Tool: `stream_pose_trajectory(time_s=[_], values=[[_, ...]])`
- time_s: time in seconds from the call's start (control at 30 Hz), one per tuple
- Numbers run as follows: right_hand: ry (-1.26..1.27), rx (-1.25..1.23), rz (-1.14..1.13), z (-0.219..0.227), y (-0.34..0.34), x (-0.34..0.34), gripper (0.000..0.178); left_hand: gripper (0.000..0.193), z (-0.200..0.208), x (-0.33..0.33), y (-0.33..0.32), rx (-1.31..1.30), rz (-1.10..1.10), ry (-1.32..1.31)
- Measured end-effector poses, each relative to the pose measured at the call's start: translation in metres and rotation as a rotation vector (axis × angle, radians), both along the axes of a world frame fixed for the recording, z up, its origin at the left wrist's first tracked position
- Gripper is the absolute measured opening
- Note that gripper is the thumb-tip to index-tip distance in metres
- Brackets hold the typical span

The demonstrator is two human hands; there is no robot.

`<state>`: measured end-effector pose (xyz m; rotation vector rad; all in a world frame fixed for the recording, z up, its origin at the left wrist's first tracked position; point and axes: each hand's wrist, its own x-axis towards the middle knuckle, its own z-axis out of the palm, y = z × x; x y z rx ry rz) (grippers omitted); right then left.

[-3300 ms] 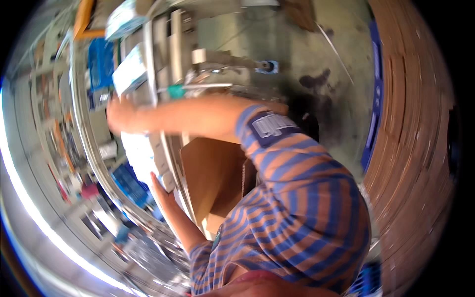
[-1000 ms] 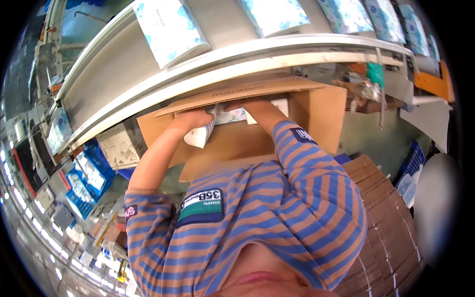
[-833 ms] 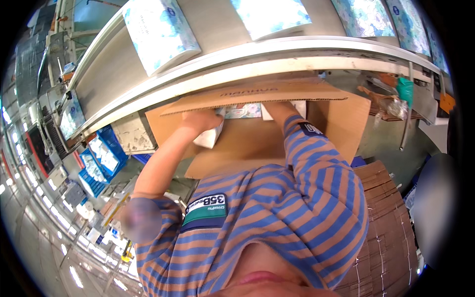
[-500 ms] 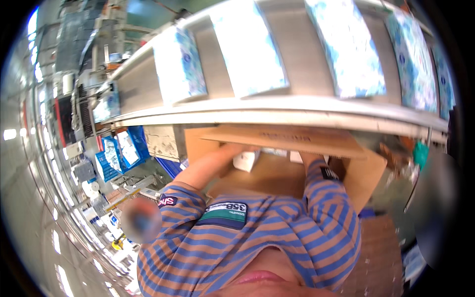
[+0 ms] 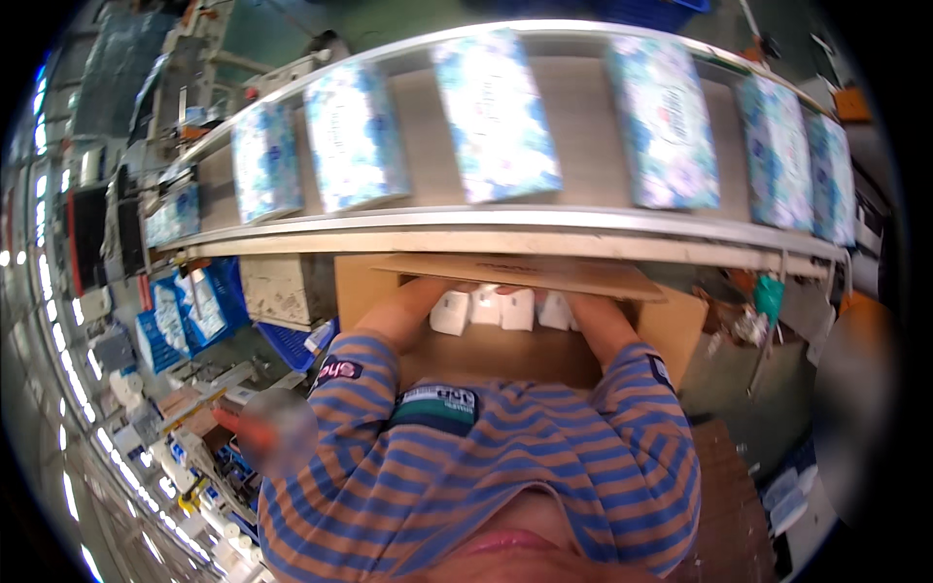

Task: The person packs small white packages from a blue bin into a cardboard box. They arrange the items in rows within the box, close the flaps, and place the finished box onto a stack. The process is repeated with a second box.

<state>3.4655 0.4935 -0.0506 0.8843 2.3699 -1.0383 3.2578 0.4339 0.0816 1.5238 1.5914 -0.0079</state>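
Observation:
Both my arms reach into an open cardboard box (image 5: 544,367), under its raised far flap (image 5: 525,276). Inside, white-ended packs (image 5: 450,315) stand in a row along the box's far side. My left hand (image 5: 434,291) is at the left end of this row, its fingers mostly covered by the flap and packs. At the right end, my right hand (image 5: 586,307) is close beside another white pack (image 5: 554,312); its fingers are hidden under the flap. Whether either hand grips a pack cannot be seen.
Beyond the box runs a conveyor (image 5: 583,126) with a metal rail (image 5: 505,220), carrying several blue-and-white floral tissue packs (image 5: 498,117). To the left are a worn carton (image 5: 279,290) and a blue crate (image 5: 290,345). A green object (image 5: 768,297) hangs at the right.
More white pack ends now show in the box, lined up between my hands. My right hand is slightly further left. The conveyor packs have shifted, and the whole view has tilted a little.

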Motion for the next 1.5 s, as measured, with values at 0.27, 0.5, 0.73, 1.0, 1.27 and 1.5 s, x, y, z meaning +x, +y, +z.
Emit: stream_pose_trajectory(time_s=[0.27,0.5,0.73,1.0,1.27,1.5], values=[[-0.147,-0.186,0.202,0.022,-0.013,0.000,0.067,0.039,-0.002,0.020,0.010,-0.127,-0.107,0.133],[0.333,-0.372,0.369,0.137,0.030,0.008,0.074,0.043,0.220,0.045,0.040,0.057,0.069,-0.352],[0.868,0.545,-0.477,0.332,0.134,-0.013,0.072,0.092,0.190,-0.060,0.112,0.495,0.634,0.573],[0.684,0.479,-0.492,0.328,0.114,-0.055,0.070,0.079,0.185,-0.018,0.118,0.677,0.732,-0.199],[0.402,0.665,-0.798,0.314,0.150,0.050,0.079,0.097,0.168,0.042,0.153,0.785,0.553,-0.193],[0.168,0.722,-1.045,0.312,0.202,0.148,0.070,0.103,0.167,0.115,0.189,0.841,0.466,-0.065]])
